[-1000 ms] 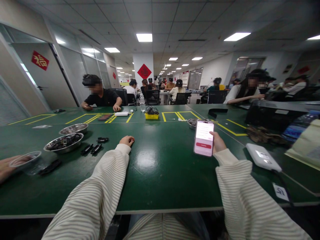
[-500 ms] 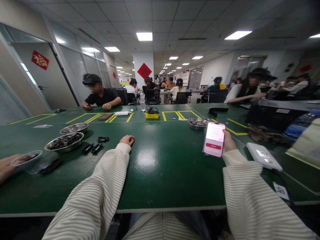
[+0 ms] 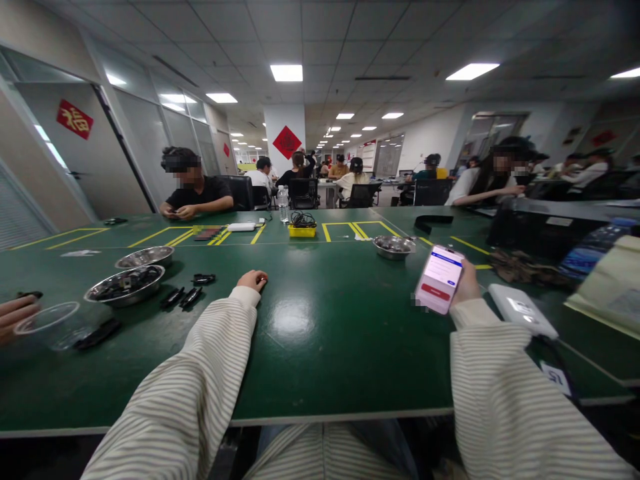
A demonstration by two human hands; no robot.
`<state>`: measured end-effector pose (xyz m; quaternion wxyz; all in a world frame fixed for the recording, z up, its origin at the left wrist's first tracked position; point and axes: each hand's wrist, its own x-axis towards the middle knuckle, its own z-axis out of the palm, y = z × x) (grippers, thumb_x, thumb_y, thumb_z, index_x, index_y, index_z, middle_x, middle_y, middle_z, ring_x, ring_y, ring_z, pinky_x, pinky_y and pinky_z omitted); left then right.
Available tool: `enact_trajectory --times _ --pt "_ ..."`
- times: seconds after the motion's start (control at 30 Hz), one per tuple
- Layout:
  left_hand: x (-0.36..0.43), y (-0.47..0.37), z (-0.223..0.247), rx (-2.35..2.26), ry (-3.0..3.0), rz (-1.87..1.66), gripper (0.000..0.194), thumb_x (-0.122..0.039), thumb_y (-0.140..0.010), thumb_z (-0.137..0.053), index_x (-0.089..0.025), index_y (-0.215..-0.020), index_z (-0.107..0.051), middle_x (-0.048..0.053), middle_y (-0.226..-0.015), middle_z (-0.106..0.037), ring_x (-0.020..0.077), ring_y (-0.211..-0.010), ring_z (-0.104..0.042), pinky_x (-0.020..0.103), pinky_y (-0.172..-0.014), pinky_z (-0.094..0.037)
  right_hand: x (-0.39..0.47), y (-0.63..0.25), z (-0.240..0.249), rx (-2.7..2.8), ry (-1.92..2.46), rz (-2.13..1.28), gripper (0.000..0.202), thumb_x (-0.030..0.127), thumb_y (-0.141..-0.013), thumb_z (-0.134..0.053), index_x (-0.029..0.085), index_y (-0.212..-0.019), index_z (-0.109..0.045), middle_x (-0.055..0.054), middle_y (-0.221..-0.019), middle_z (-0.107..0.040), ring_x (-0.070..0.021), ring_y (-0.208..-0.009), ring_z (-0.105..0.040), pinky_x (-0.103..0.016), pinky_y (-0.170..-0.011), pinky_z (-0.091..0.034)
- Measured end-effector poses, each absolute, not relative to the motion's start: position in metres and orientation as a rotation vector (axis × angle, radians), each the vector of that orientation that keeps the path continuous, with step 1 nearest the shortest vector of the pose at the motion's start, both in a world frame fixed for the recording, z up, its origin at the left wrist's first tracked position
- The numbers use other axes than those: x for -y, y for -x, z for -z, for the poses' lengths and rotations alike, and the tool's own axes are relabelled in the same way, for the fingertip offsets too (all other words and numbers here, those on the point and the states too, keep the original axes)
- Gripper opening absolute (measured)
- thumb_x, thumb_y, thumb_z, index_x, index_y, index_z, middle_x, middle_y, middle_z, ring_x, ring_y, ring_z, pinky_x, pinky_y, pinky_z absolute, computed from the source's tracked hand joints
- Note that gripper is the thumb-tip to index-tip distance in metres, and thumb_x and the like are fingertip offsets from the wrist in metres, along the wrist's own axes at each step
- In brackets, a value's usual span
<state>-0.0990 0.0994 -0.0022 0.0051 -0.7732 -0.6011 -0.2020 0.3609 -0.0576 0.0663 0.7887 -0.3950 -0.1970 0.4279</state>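
Observation:
In my right hand (image 3: 467, 283) is a smartphone (image 3: 440, 277), held up tilted over the table's right half with its lit screen toward me. The screen shows a white and blue box above a red button. My left hand (image 3: 253, 281) rests on the green table (image 3: 345, 333) with its fingers curled in; whether anything is inside them is hidden. Left of that hand lie several small black parts (image 3: 191, 297). Beyond them stand a steel bowl (image 3: 107, 298) full of dark parts and a second steel bowl (image 3: 150, 250) behind it.
At the far left, another person's hand (image 3: 17, 317) is beside a clear plastic cup (image 3: 43, 328). A third steel bowl (image 3: 394, 255) stands behind the phone. A white power bank (image 3: 523, 312) lies at right. A yellow tray (image 3: 302, 231) with cables and a water bottle (image 3: 283, 205) are farther back.
My right hand has moved slightly right and tilted the phone; a blue-topped box now shows on its screen. The other person's hand at left has moved off the clear cup.

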Motion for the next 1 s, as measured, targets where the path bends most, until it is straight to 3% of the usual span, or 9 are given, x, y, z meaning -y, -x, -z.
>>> enact_trajectory --times 0.13,0.37,0.57,0.77,1.0 --pt "-0.099 0.099 0.002 1.89 2.416 0.627 0.02 -0.023 -0.066 -0.049 -0.02 -0.083 -0.059 0.002 -0.078 -0.055 0.0126 -0.072 -0.051 0.02 -0.064 -0.039 0.059 -0.36 -0.067 0.41 0.931 -0.942 0.023 0.032 -0.071 -0.035 0.021 -0.074 -0.055 0.0 -0.063 -0.062 -0.0153 -0.057 -0.059 -0.028 -0.049 -0.05" --pt "-0.101 0.1 0.004 1.89 2.419 0.629 0.021 -0.024 -0.066 -0.049 -0.02 -0.084 -0.059 0.002 -0.078 -0.055 0.0128 -0.073 -0.051 0.02 -0.064 -0.038 0.062 -0.368 -0.067 0.508 0.951 -0.986 0.035 0.008 -0.057 -0.036 0.017 -0.085 -0.054 -0.003 -0.071 -0.063 -0.0166 -0.065 -0.059 -0.031 -0.058 -0.049" --pt "-0.101 0.1 0.004 1.899 2.417 0.619 0.021 -0.024 -0.066 -0.049 -0.02 -0.084 -0.058 0.002 -0.08 -0.055 0.0128 -0.073 -0.051 0.02 -0.065 -0.038 0.063 -0.379 -0.063 0.478 0.988 -1.009 0.04 0.005 -0.053 -0.036 0.014 -0.088 -0.053 -0.003 -0.071 -0.063 -0.0182 -0.063 -0.058 -0.037 -0.063 -0.046" --pt "-0.101 0.1 0.004 1.882 2.408 0.608 0.02 -0.024 -0.067 -0.048 -0.02 -0.083 -0.059 0.002 -0.078 -0.054 0.0135 -0.073 -0.05 0.021 -0.065 -0.038 0.062 -0.38 -0.061 0.497 1.008 -1.014 0.04 0.001 -0.05 -0.035 0.012 -0.084 -0.053 -0.004 -0.063 -0.063 -0.017 -0.056 -0.058 -0.035 -0.06 -0.047" --pt "-0.1 0.099 0.002 1.891 2.414 0.602 0.02 -0.024 -0.067 -0.048 -0.02 -0.084 -0.059 0.002 -0.077 -0.054 0.0133 -0.072 -0.05 0.021 -0.063 -0.038 0.062 -0.392 -0.062 0.402 0.946 -1.088 0.036 0.01 -0.053 -0.034 0.012 -0.083 -0.052 -0.008 -0.067 -0.063 -0.0228 -0.064 -0.059 -0.04 -0.061 -0.046"
